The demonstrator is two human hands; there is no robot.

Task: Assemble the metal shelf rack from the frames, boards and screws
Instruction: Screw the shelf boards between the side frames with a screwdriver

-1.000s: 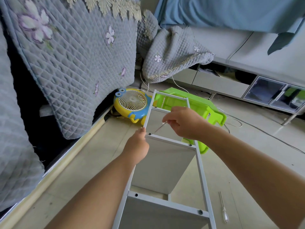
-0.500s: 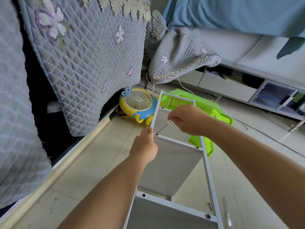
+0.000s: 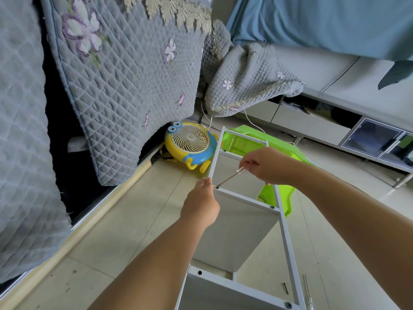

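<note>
Right hand (image 3: 267, 166) pinches screwdriver (image 3: 230, 177) handle, frame center. Shaft slants down-left, tip on screw (image 3: 217, 187) at left end of crossbar (image 3: 245, 199). Left hand (image 3: 201, 203) is nearer the joint, just below-left; fingertips (image 3: 207, 181) grip the frame upright (image 3: 215, 157) beside the screw. Rack lies along the floor, lower center to upper center. Spare screwdriver (image 3: 308, 291) lower right.

Your two forearms enter from the lower edge, both bare as far up as the frame shows; no sleeve or cuff reaches into view. Your left hand (image 3: 199, 205) and right hand (image 3: 267, 165) are ungloved. No watch, ring or band shows on either wrist. Fingernails look short where visible.
</note>
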